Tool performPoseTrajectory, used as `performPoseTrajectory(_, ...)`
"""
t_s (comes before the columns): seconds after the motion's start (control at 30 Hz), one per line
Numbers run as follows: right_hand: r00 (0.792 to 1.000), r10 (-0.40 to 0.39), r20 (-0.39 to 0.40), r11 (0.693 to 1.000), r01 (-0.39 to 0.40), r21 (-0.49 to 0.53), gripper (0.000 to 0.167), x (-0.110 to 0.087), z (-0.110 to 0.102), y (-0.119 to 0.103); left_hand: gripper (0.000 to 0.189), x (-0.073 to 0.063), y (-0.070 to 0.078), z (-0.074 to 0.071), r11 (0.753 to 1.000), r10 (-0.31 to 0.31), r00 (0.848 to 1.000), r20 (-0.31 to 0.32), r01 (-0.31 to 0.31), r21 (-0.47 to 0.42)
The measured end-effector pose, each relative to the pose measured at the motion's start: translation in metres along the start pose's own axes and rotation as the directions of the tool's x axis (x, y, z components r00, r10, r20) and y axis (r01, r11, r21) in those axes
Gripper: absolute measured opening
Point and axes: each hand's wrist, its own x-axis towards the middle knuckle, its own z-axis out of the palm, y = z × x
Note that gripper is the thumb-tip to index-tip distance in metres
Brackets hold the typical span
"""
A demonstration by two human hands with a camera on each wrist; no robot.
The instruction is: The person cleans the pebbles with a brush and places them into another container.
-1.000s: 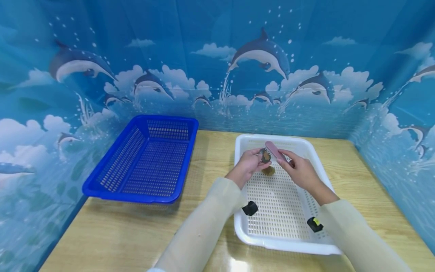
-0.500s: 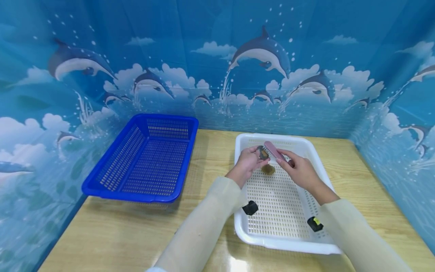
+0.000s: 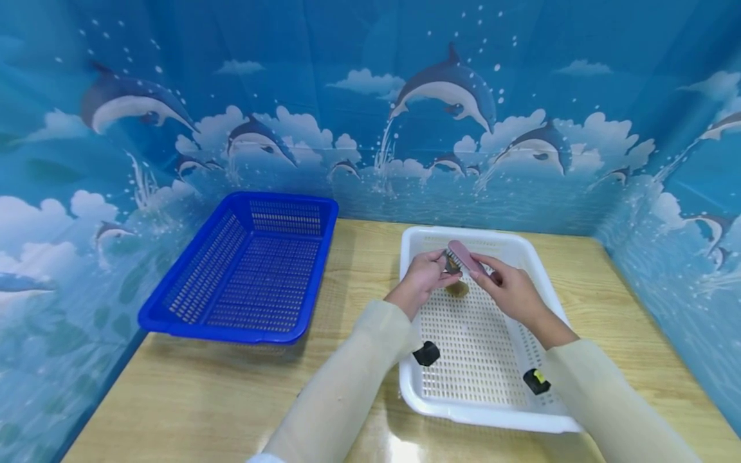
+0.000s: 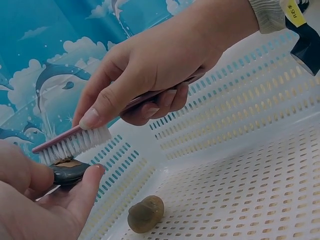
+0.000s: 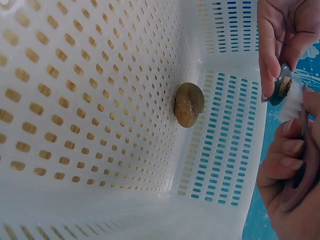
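Note:
My left hand (image 3: pixel 424 278) pinches a dark, smooth stone (image 4: pixel 70 176) with a brown, crusty patch on its upper side. My right hand (image 3: pixel 509 289) grips a pink-handled brush (image 3: pixel 460 252), the thumb lying along its back. In the left wrist view the brush's white bristles (image 4: pixel 75 145) meet the brown patch. Both hands are over the far part of a white perforated basket (image 3: pixel 492 421). A rounded brown stone (image 5: pixel 189 105) lies in that basket below the hands; my left fingers partly cover it in the head view.
To the left, a blue perforated basket (image 3: pixel 152 325) stands on the wooden table (image 3: pixel 191 392). Behind the table hangs a blue dolphin-print curtain (image 3: pixel 370 96). The black wrist cameras (image 3: pixel 426 354) sit low over the white basket, near its side walls.
The brush has shifted slightly left and now covers more of the dark stone. My left hand has tilted the stone a little. The baskets and the brown stone stay put.

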Motion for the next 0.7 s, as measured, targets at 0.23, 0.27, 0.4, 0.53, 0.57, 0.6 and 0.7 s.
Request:
performPoseTrajectory(0.23, 1.000, 0.016, -0.001, 1.000, -0.016, -0.015, 0.050, 0.0005, 0.0003, 0.0021, 0.038, 0.0019, -0.0013, 0.0000, 1.000, -0.027, 0.999, 0.020, 0.027, 0.011)
performPoseTrajectory(0.27, 1.000, 0.019, -0.001, 1.000, -0.019, -0.019, 0.050, 0.0007, 0.0004, 0.0027, 0.038, 0.0022, -0.0016, -0.0001, 1.000, -0.028, 0.999, 0.021, 0.028, 0.012)
performPoseTrajectory(0.4, 0.999, 0.037, -0.001, 0.999, -0.037, -0.035, 0.050, 0.0011, 0.0007, 0.0039, 0.038, 0.0030, -0.0024, 0.0002, 1.000, -0.028, 1.000, 0.011, 0.028, 0.002)
performPoseTrajectory(0.53, 0.999, 0.048, 0.006, 0.998, -0.048, -0.036, 0.051, 0.0014, 0.0008, 0.0040, 0.037, 0.0024, -0.0019, 0.0008, 1.000, -0.025, 1.000, -0.013, 0.025, -0.013)
performPoseTrajectory(0.57, 0.999, 0.048, 0.005, 0.998, -0.047, -0.034, 0.051, 0.0014, 0.0007, 0.0039, 0.037, 0.0020, -0.0015, 0.0009, 1.000, -0.023, 1.000, -0.020, 0.023, -0.021)
performPoseTrajectory(0.6, 0.999, 0.046, 0.004, 0.998, -0.045, -0.032, 0.051, 0.0013, 0.0008, 0.0036, 0.036, 0.0018, -0.0012, 0.0010, 0.999, -0.019, 1.000, -0.025, 0.018, -0.029)
performPoseTrajectory(0.7, 0.999, 0.033, -0.002, 0.999, -0.033, -0.026, 0.051, 0.0014, 0.0012, 0.0033, 0.036, 0.0011, -0.0003, 0.0007, 0.999, -0.006, 0.999, -0.040, 0.004, -0.054)
